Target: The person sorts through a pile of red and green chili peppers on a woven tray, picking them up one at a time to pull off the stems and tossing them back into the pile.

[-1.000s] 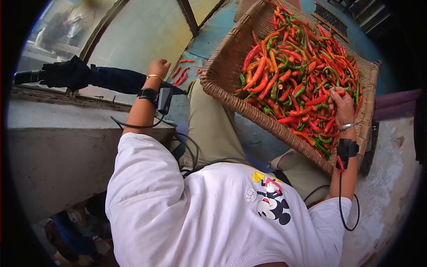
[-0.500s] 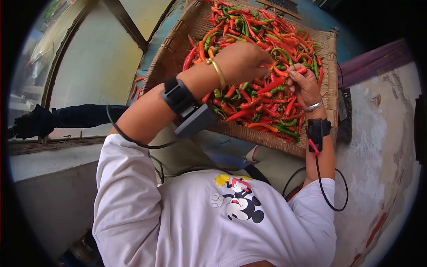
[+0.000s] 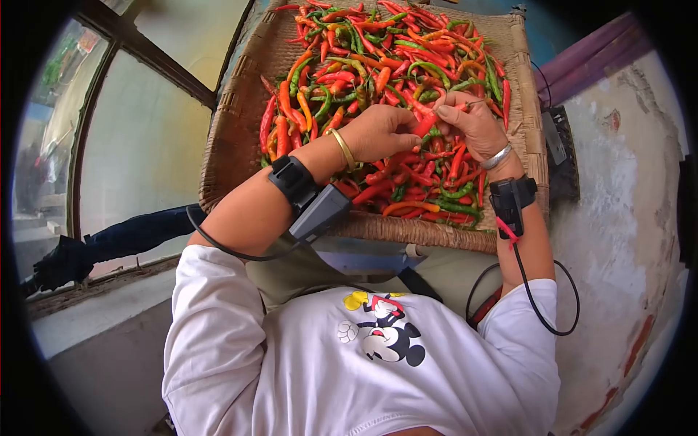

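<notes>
Two hands on one pod: left hand and right hand both pinch a long red chilli pepper, raised just above the mixed chilli heap so fingers get round it; shallow woven wicker tray sits across the lap, close.

My woven tray rests across my lap, its near edge toward me. Chillies, red, orange and green, lie heaped straight on the wicker. They spread from the near edge to the far edge and out to the right rim. Along the left edge a strip of wicker shows.
</notes>
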`<action>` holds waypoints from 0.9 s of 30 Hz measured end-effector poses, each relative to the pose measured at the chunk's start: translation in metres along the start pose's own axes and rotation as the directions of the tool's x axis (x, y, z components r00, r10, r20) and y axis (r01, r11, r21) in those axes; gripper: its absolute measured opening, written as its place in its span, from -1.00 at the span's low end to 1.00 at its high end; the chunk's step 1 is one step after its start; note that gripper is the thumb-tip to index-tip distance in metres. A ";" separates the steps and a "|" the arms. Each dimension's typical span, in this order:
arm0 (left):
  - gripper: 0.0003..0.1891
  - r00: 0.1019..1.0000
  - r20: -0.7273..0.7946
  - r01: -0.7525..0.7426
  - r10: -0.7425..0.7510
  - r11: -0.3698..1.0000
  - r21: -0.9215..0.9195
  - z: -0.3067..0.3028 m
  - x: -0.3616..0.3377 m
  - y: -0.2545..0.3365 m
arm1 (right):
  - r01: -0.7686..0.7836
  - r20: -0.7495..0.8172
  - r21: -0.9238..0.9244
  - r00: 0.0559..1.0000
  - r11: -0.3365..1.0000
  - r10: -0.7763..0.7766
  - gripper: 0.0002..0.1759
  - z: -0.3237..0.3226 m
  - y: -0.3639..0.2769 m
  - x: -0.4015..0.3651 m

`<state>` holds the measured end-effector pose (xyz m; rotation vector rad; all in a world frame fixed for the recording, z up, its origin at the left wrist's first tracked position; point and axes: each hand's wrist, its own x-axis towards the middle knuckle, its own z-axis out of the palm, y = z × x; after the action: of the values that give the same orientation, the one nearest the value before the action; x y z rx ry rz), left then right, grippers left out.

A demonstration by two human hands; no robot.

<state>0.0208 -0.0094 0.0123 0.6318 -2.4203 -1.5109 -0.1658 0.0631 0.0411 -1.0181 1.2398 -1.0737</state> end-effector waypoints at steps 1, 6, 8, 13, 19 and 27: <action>-0.77 0.999 -0.020 -0.043 0.040 0.990 -0.133 0.003 0.002 -0.007 | 0.011 0.011 -0.061 1.000 0.998 -0.010 -0.83 0.000 0.003 0.001; -0.82 0.991 0.137 0.023 0.001 0.985 -0.173 0.003 -0.001 -0.004 | 0.087 -0.019 -0.156 0.996 0.984 -0.091 -0.84 0.005 0.003 0.002; -0.81 0.987 0.159 0.011 0.016 0.986 -0.165 -0.001 -0.002 0.001 | -0.026 -0.043 0.104 0.999 0.994 0.030 -0.81 0.002 0.008 0.004; -0.83 0.958 0.253 0.195 -0.135 0.954 -0.228 -0.014 -0.004 0.006 | -0.035 -0.014 0.310 0.999 0.950 0.041 -0.77 0.005 0.005 0.003; -0.80 0.906 -0.359 -0.146 -0.226 0.629 -0.764 -0.071 0.015 -0.019 | -0.065 -0.049 0.187 0.996 0.980 0.075 -0.80 -0.004 0.013 0.007; -0.70 0.902 -0.422 -0.038 -0.090 0.958 -0.284 -0.034 0.007 -0.011 | -0.127 0.023 0.121 0.992 0.985 0.125 -0.85 0.014 0.007 0.003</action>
<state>0.0314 -0.0443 0.0174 0.8345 -1.8291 -1.4999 -0.1514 0.0613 0.0342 -0.8422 1.1952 -1.0280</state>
